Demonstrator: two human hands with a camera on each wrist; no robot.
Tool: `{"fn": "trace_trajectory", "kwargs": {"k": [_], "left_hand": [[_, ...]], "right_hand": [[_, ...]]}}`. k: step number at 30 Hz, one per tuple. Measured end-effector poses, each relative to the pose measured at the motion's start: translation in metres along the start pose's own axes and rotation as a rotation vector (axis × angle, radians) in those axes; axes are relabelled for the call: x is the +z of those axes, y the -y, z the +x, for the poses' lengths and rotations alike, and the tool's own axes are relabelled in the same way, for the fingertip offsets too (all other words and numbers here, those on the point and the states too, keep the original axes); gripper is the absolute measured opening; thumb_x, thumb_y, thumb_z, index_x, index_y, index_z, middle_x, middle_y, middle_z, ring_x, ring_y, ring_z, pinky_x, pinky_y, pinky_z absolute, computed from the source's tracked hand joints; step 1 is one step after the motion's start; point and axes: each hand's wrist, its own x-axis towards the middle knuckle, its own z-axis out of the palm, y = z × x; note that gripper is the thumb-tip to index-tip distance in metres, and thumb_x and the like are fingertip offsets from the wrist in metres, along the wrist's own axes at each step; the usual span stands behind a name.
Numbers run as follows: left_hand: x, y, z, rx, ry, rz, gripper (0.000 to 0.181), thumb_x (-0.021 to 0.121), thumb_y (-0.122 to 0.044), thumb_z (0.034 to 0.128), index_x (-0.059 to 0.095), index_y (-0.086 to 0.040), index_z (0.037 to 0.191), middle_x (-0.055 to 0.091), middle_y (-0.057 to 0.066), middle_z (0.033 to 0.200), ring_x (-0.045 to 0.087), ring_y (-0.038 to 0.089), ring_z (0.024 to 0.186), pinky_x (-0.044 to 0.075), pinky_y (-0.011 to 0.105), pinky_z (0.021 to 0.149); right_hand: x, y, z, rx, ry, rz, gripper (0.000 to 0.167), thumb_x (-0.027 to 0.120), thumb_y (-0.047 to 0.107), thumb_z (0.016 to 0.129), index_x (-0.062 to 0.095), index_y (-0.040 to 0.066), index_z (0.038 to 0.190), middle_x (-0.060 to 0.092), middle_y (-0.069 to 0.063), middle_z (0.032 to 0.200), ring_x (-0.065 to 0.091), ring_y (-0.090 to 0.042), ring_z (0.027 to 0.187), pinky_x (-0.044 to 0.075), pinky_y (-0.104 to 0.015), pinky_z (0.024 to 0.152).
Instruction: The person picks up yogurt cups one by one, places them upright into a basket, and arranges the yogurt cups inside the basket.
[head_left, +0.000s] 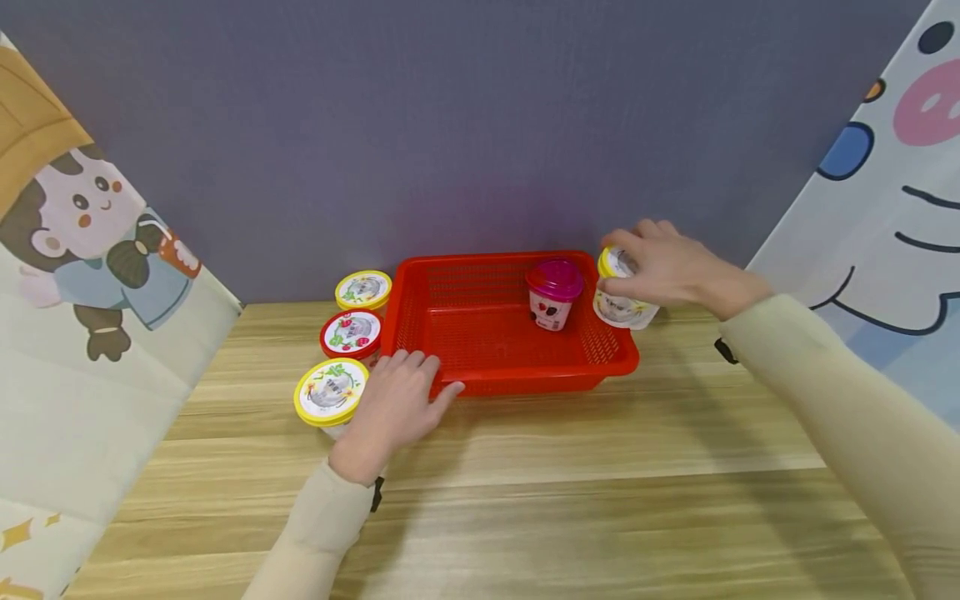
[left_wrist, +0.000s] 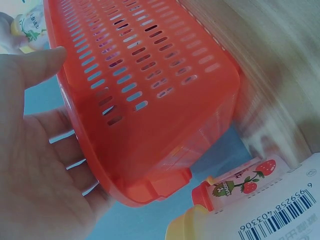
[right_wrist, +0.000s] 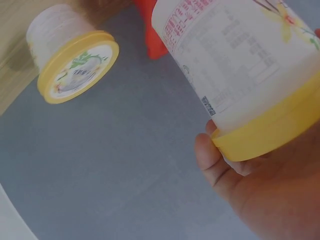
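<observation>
A person in pale sleeves works at a wood-grain table (head_left: 570,508), both hands at a red plastic basket (head_left: 480,333) with slotted walls. The right hand (head_left: 663,262) is at the basket's right end, thumb and fingers closed around the lid of a white, yellow-lidded tub (head_left: 626,311). From above, this tub overlaps the basket's right rim; I cannot tell whether it touches it.

The left hand (head_left: 392,404) rests over the basket's front left corner, thumb spread apart from the fingers, not visibly clamped on anything.

Inside the basket, towards its right end, stands a berry-printed cup with a magenta lid (head_left: 555,296). Outside the left end, three tubs run back to front: a yellow-topped tub (head_left: 363,289), a red-lidded strawberry tub (head_left: 351,332) and a large vanilla-flower tub (head_left: 331,392). The right wrist view shows another vanilla-flower container (right_wrist: 77,67) on the table, apart from the held one.

The step in hand appears to be handling the gripped tub beside the rim. Moving it inward would call for a secure hold on the lid, clearance over the basket's edge and room beside the berry-printed cup.
</observation>
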Motion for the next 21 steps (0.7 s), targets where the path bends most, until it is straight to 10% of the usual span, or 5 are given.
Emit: {"fn": "trace_trajectory", "kwargs": {"k": [21], "left_hand": [[0.001, 0.002, 0.001, 0.003, 0.013, -0.01, 0.039, 0.064, -0.046, 0.0961, 0.067, -0.007, 0.095, 0.065, 0.008, 0.091, 0.058, 0.027, 0.083, 0.048, 0.044, 0.08]], "right_hand": [[0.021, 0.019, 0.011, -0.07, -0.022, 0.019, 0.064, 0.062, 0.049, 0.091, 0.051, 0.018, 0.145, 0.052, -0.016, 0.124, 0.044, -0.032, 0.106, 0.047, -0.048, 0.075]]}}
